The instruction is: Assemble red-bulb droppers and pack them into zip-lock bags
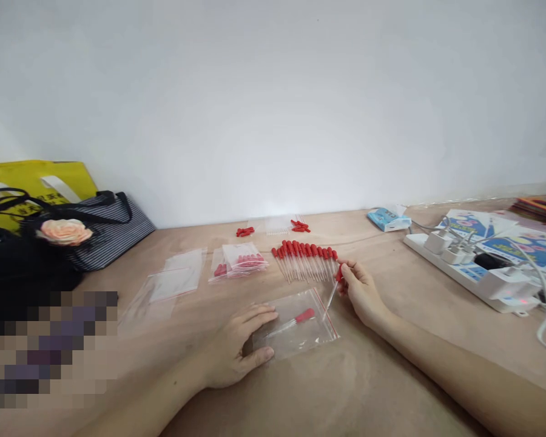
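Note:
My right hand (357, 288) pinches a dropper (333, 296) by its red rubber bulb. Its clear tube slants down to the red-striped mouth edge of a clear zip bag (316, 343). Inside that bag lie red-bulbed droppers (304, 315), close together, their number unclear. Over the bag's left end rests my left hand (241, 346), thumb and fingers apart and pressing on the plastic. Just beyond, a row of several droppers (307, 250) fans out on the table, bulbs toward the wall.
Filled zip bags (246, 260) and flat clear bags (177, 276) lie to the left. Loose red bulbs (244, 232) sit near the wall. At right are a tissue pack (388, 220) and a power strip (464, 273) with cables. A striped bag (113, 230) stands far left.

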Demonstrator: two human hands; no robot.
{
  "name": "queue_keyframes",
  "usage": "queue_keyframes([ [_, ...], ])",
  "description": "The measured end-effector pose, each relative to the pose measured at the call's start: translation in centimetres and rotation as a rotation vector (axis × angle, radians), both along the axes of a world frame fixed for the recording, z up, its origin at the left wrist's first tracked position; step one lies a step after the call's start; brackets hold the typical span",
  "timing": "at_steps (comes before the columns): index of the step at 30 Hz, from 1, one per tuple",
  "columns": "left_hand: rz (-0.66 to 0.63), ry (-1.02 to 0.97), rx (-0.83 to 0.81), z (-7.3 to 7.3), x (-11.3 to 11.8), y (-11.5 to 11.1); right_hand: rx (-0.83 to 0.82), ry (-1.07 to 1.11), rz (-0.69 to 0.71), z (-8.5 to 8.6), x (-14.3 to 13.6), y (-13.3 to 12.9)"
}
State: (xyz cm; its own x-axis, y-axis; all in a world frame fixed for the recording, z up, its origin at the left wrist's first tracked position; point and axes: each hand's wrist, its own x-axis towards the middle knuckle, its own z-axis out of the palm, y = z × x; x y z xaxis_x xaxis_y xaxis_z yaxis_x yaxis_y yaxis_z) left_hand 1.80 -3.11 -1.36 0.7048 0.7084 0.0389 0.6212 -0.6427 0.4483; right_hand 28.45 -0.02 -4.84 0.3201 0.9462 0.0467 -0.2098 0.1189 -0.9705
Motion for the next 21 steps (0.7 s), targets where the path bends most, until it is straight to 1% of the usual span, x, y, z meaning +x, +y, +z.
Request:
queue_keyframes([
  [3, 0.002, -0.009, 0.009, 0.1, 0.0, -0.1, -0.025, 0.061, 0.025, 0.0, -0.4, -0.3],
  [6, 0.007, -0.033, 0.009, 0.0, 0.0, -0.1, -0.063, 0.122, 0.088, 0.1, -0.6, -0.6],
  [9, 0.011, -0.031, 0.002, -0.2, 0.0, -0.1, -0.061, 0.162, 0.137, 0.4, -0.3, -0.6],
  [11, 0.009, -0.024, 0.002, -0.2, 0.0, -0.1, -0.046, 0.155, 0.092, 0.6, 0.4, -0.2],
  [14, 0.006, -0.012, -0.003, -0.1, 0.1, 0.0, -0.001, 0.108, -0.040, 0.6, 1.8, 0.8],
  [16, 0.004, -0.012, -0.004, -0.1, 0.0, 0.0, 0.016, 0.083, -0.091, 0.5, 2.5, 1.3],
  [18, 0.006, -0.014, -0.005, -0.1, 0.0, 0.0, -0.006, 0.064, -0.096, 0.3, 2.7, 1.4],
  [21, 0.011, -0.009, -0.015, -0.1, 0.0, 0.0, -0.051, 0.041, -0.045, 0.1, 1.9, 1.0],
])
